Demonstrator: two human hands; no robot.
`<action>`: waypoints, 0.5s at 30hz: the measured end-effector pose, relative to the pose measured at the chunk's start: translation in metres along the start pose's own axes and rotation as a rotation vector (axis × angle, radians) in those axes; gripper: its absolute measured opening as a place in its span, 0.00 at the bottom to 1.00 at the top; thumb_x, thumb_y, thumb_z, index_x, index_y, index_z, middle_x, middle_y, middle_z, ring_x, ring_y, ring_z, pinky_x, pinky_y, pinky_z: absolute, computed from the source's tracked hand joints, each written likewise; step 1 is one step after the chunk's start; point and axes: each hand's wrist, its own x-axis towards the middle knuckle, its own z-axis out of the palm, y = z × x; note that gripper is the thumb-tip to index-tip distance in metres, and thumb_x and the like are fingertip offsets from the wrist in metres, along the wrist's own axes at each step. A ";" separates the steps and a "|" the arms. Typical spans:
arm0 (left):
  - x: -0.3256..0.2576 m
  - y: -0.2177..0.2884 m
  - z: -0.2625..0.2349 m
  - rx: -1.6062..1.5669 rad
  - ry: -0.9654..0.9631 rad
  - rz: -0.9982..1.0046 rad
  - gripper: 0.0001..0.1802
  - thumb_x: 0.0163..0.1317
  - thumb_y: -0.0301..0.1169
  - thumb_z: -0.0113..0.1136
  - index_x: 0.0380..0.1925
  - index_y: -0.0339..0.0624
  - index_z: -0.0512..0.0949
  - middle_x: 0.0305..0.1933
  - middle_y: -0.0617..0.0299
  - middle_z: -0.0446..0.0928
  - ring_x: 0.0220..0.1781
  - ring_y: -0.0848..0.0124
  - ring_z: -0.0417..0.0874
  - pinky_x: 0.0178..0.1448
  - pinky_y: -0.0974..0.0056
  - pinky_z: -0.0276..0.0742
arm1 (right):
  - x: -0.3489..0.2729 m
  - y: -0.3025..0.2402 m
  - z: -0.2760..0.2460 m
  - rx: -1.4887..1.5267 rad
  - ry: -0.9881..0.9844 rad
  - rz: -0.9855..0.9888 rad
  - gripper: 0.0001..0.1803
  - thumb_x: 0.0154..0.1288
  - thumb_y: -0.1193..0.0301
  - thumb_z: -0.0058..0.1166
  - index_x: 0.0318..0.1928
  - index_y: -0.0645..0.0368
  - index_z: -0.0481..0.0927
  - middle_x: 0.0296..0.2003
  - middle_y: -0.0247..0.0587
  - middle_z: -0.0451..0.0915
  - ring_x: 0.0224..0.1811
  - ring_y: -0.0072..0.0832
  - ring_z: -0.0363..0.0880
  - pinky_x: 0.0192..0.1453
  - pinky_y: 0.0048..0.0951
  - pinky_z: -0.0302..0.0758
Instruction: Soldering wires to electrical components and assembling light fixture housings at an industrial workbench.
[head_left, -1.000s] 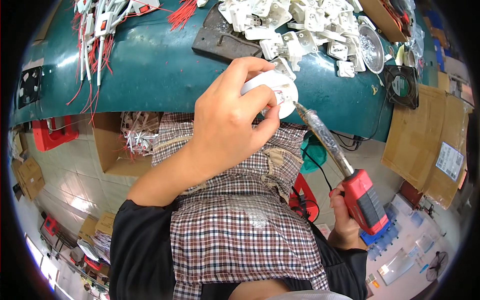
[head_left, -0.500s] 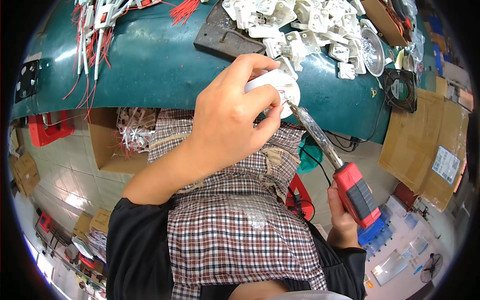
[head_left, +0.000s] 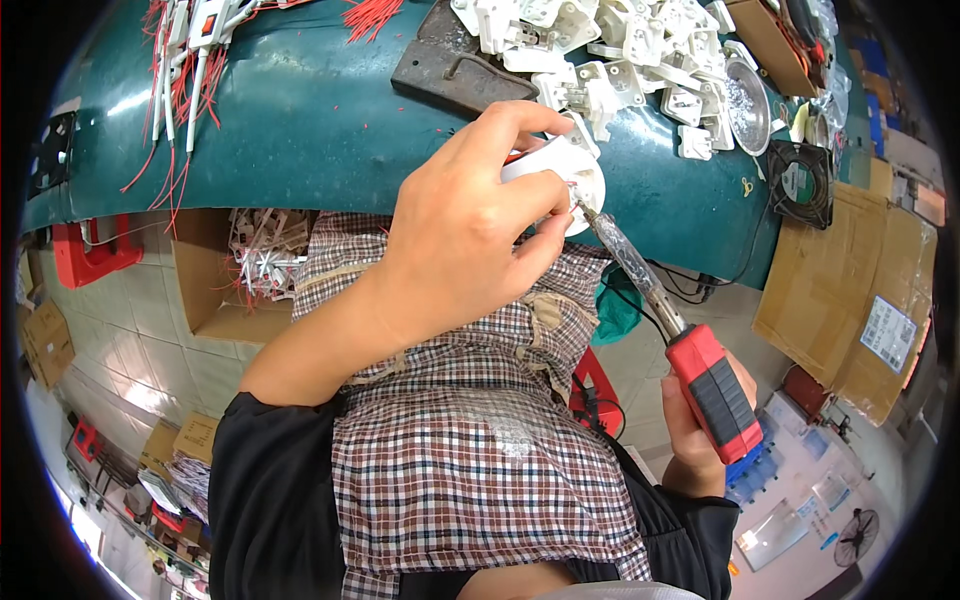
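Note:
My left hand [head_left: 455, 220] is closed on a white plastic housing [head_left: 590, 165], a rounded piece with thin red wire at its inner side. The thumb and fingers cover much of it. My right hand [head_left: 688, 435] grips the red and black handle of a soldering iron [head_left: 650, 290]. Its metal shaft slants up and left, and the tip reaches the inside of the housing next to my left fingertips. Whether the tip touches a wire or a metal contact is too small to tell.
On the green table [head_left: 300, 120] lie a pile of white plastic housings [head_left: 625, 80], a dark metal block [head_left: 445, 75], wired switches [head_left: 205, 30] and red wires [head_left: 373, 15]. A round metal dish [head_left: 745, 110] and a small fan [head_left: 800, 185] stand right. A cardboard box [head_left: 235, 325] sits below the edge.
Both hands, with the housing and the soldering iron, have shifted very slightly to the right in the picture. The tip stays at the housing, and both grips look the same.

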 end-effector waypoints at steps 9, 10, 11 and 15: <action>0.001 -0.001 -0.001 -0.015 -0.007 0.001 0.08 0.47 0.22 0.73 0.26 0.42 0.81 0.59 0.54 0.78 0.50 0.57 0.86 0.51 0.60 0.83 | -0.003 -0.007 -0.001 -0.043 0.096 -0.020 0.13 0.46 0.84 0.64 0.33 0.64 0.76 0.26 0.47 0.79 0.25 0.37 0.80 0.32 0.30 0.75; 0.001 -0.001 -0.002 -0.018 -0.009 0.002 0.08 0.47 0.22 0.73 0.26 0.42 0.81 0.59 0.54 0.78 0.50 0.57 0.86 0.51 0.60 0.83 | -0.005 -0.007 -0.002 -0.046 0.095 -0.018 0.13 0.46 0.84 0.64 0.33 0.64 0.76 0.26 0.47 0.79 0.25 0.37 0.80 0.32 0.30 0.75; 0.002 -0.001 -0.002 -0.023 -0.009 0.001 0.08 0.47 0.22 0.73 0.26 0.42 0.81 0.59 0.54 0.78 0.50 0.57 0.86 0.51 0.60 0.83 | -0.008 -0.004 -0.004 -0.018 0.074 0.014 0.13 0.46 0.84 0.64 0.34 0.65 0.76 0.27 0.47 0.79 0.25 0.37 0.80 0.32 0.30 0.75; 0.001 -0.001 -0.002 -0.023 -0.007 -0.001 0.09 0.47 0.21 0.73 0.26 0.42 0.81 0.59 0.54 0.78 0.50 0.57 0.86 0.51 0.59 0.83 | -0.005 0.002 -0.003 0.004 0.029 -0.041 0.14 0.45 0.84 0.64 0.36 0.65 0.78 0.27 0.47 0.80 0.26 0.37 0.80 0.32 0.29 0.75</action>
